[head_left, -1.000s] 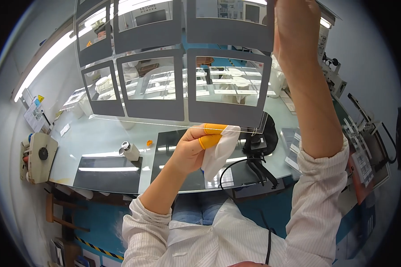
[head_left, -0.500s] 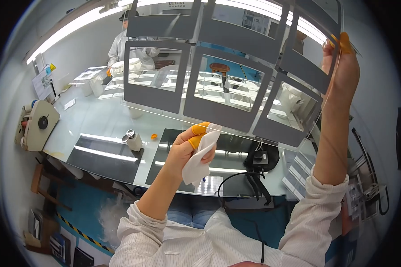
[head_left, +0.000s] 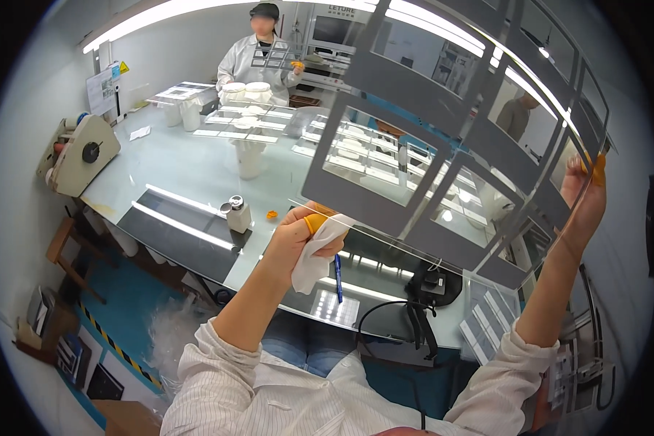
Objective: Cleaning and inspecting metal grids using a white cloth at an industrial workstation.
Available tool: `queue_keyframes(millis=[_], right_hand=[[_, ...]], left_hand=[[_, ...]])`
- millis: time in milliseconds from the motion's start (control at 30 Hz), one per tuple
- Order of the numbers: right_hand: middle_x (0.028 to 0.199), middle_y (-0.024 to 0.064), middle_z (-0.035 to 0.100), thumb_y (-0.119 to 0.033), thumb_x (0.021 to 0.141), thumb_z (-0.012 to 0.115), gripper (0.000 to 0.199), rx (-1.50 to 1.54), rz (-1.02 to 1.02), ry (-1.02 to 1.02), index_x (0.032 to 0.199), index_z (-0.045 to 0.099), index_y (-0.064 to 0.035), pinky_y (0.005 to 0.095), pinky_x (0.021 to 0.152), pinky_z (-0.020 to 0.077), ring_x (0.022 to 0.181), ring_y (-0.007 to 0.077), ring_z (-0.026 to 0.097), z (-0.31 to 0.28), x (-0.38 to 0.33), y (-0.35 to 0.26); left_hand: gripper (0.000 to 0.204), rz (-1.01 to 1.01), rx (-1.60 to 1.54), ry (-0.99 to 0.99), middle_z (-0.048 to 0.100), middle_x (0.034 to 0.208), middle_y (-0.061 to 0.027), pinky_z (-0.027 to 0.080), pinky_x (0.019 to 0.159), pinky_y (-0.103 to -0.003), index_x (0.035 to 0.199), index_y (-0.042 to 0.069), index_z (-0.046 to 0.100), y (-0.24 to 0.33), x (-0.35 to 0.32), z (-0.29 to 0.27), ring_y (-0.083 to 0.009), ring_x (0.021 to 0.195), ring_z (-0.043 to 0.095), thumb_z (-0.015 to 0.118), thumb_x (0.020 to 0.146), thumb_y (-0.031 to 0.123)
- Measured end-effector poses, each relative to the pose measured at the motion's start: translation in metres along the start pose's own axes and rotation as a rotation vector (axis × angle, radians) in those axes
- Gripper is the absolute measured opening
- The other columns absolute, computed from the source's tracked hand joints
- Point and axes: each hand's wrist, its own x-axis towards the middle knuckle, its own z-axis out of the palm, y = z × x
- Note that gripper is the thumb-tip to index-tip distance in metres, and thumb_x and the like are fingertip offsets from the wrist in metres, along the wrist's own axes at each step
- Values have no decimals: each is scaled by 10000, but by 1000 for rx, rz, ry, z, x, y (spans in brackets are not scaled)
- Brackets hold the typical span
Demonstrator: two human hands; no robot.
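A large clear sheet [head_left: 443, 138] with grey frames printed on it is held up and tilted in front of me. My right hand [head_left: 583, 198], with orange finger cots, grips its right edge high up. My left hand [head_left: 298, 236], also wearing an orange finger cot, clutches a white wiping cloth [head_left: 316, 254] and presses it against the lower left edge of the sheet.
A glass-topped bench [head_left: 189, 174] carries a small metal-capped bottle [head_left: 237, 214], a tape dispenser [head_left: 80, 154], a blue pen [head_left: 338, 277] and stacks of white trays [head_left: 245, 90]. A person in a white coat [head_left: 263, 59] works at the far end. A black stand [head_left: 432, 285] and cable sit below the sheet.
The sheet has swung to the right and tilted, with my right hand lowering along its right edge. My left hand with the cloth stays at the lower edge. The view has turned toward the far person.
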Motion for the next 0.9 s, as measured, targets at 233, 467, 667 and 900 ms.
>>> queue_keyframes(millis=[233, 467, 667, 900], right_hand=[[742, 96, 558, -111, 901, 492, 191, 58, 90, 26, 854, 589, 47, 272, 729, 420, 706, 167, 498, -19, -9, 7], [851, 111, 595, -89, 899, 484, 169, 102, 69, 178, 916, 592, 40, 278, 761, 444, 769, 167, 546, -22, -36, 16], [907, 109, 596, -102, 892, 511, 165, -15, 23, 179, 960, 585, 29, 271, 839, 460, 834, 164, 576, -16, -57, 15], [988, 58, 576, -119, 901, 508, 214, -325, -125, 125, 1083, 536, -11, 271, 894, 422, 921, 127, 551, -46, -89, 23]], left_hand=[[340, 92, -30, 42, 490, 668, -58, 295, 433, -190, 1112, -28, 525, 16, -2, 5, -86, 483, 335, 346, 825, 9], [362, 201, 104, -59, 607, 839, -77, 432, 490, -160, 1204, -57, 471, 27, 2, -4, -70, 578, 538, 424, 903, 139], [361, 279, 315, -104, 599, 838, -27, 424, 526, -155, 1169, -41, 523, 28, 3, 6, -45, 632, 531, 534, 893, 190], [205, 336, 507, 50, 526, 799, 22, 344, 545, -156, 1003, -43, 618, 12, -16, 8, -31, 633, 459, 621, 833, 71]])
